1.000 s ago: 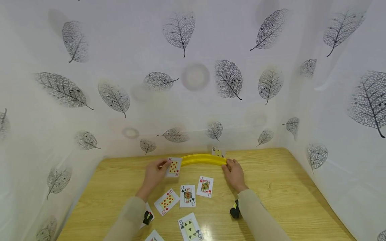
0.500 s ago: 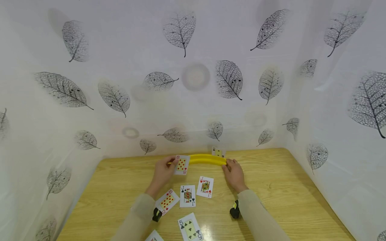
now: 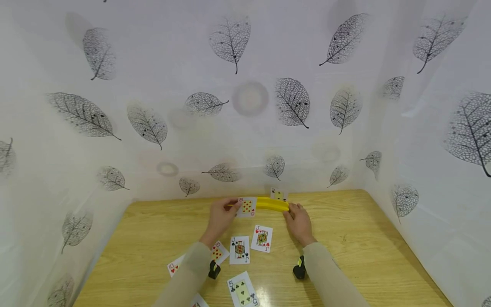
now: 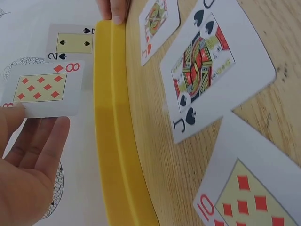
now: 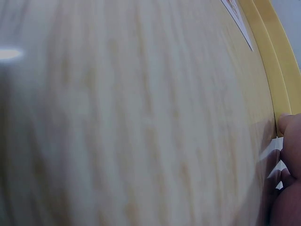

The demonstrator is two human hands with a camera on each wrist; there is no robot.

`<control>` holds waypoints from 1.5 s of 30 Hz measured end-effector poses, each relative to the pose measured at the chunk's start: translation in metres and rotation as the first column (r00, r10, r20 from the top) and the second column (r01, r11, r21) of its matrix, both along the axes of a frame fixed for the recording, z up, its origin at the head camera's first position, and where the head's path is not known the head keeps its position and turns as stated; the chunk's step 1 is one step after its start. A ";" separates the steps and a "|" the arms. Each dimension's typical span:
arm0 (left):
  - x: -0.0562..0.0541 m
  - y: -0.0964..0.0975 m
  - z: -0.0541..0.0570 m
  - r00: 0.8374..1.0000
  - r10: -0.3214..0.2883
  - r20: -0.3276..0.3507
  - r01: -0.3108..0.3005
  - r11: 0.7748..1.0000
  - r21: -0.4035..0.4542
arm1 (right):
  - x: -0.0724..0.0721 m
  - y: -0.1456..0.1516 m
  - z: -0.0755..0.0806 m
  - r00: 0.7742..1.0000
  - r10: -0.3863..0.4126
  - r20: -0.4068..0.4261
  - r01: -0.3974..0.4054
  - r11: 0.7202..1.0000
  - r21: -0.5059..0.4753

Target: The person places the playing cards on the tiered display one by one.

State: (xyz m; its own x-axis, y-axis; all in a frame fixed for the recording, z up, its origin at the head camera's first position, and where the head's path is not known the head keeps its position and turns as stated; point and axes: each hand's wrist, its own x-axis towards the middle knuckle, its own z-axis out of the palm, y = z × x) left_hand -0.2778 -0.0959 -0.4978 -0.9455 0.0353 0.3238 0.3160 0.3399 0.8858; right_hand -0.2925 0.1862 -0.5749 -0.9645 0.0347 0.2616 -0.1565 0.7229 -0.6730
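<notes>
My left hand (image 3: 221, 219) pinches the eight of diamonds playing card (image 4: 43, 89) by its left edge, thumb on its face and fingers behind. The card is upright, overlapping the curved yellow card holder (image 3: 270, 204) in the head view. At the holder's right end my right hand (image 3: 301, 224) grips it between thumb and fingers. Near that end the two of spades (image 4: 74, 43) stands upright in the holder. In the right wrist view only part of the right hand shows, at the right edge against the yellow end.
Face up on the wooden table (image 3: 337, 256) lie the jack of hearts (image 3: 262, 238), jack of spades (image 3: 240, 250), five of clubs (image 3: 243, 290), ten of diamonds (image 3: 218, 252) and ten of hearts (image 3: 174, 266). The left sleeve partly covers both tens. A leaf-print curtain (image 3: 249, 136) surrounds the table.
My left hand has carried the eight of diamonds rightward along the holder, nearer the two of spades. The right hand has stayed on the holder's end.
</notes>
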 end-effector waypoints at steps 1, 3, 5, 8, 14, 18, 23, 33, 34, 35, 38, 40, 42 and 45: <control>-0.001 0.003 0.000 1.000 -0.005 0.000 0.005 1.000 0.004 | 0.000 0.000 0.000 1.000 -0.002 0.002 0.002 1.000 0.002; -0.002 0.008 0.000 1.000 -0.017 -0.009 0.017 1.000 0.011 | 0.001 0.000 0.001 1.000 -0.002 0.004 0.002 1.000 0.001; -0.004 0.014 -0.001 1.000 -0.024 -0.015 0.024 1.000 0.011 | 0.002 0.001 0.002 1.000 0.001 0.002 -0.001 1.000 0.003; -0.006 0.021 -0.001 0.998 -0.038 -0.039 0.039 0.999 0.009 | 0.003 0.001 0.003 1.000 0.009 -0.010 -0.009 1.000 -0.001; -0.013 0.038 -0.003 0.995 -0.058 -0.086 0.060 0.998 0.017 | 0.002 0.001 0.002 0.998 0.016 -0.054 -0.015 1.000 0.011; -0.017 0.049 -0.003 0.996 -0.057 -0.063 0.059 0.998 0.021 | 0.000 0.001 0.000 0.998 0.014 -0.058 -0.013 1.000 0.012; -0.022 0.062 -0.007 0.999 -0.047 -0.022 0.047 0.998 0.037 | 0.000 0.001 0.000 0.999 0.006 -0.045 -0.006 1.000 0.010; -0.028 0.075 -0.018 0.998 -0.024 0.061 0.020 0.998 0.052 | 0.001 0.000 0.002 1.000 0.005 -0.030 -0.005 1.000 0.001; -0.028 0.076 -0.018 0.998 -0.019 0.063 0.016 0.998 0.054 | 0.001 0.000 0.001 0.999 0.008 -0.037 -0.007 1.000 0.002; -0.028 0.077 -0.018 0.998 -0.016 0.059 0.013 0.998 0.055 | 0.001 0.000 0.000 0.999 0.009 -0.042 -0.009 1.000 0.002; -0.028 0.081 -0.019 0.998 -0.013 0.056 0.009 0.997 0.075 | 0.001 0.001 -0.002 0.998 0.010 -0.065 -0.010 1.000 0.003; -0.028 0.084 -0.020 0.999 -0.014 0.049 0.009 0.995 0.097 | 0.001 0.002 -0.003 0.997 0.008 -0.071 -0.008 1.000 0.005; -0.029 0.088 -0.021 0.999 -0.006 0.039 0.001 0.994 0.109 | 0.000 0.002 -0.003 0.998 0.003 -0.065 -0.003 1.000 0.005; -0.031 0.092 -0.023 1.000 0.022 0.015 -0.023 0.994 0.104 | 0.001 0.002 -0.004 0.999 0.000 -0.034 0.000 1.000 -0.010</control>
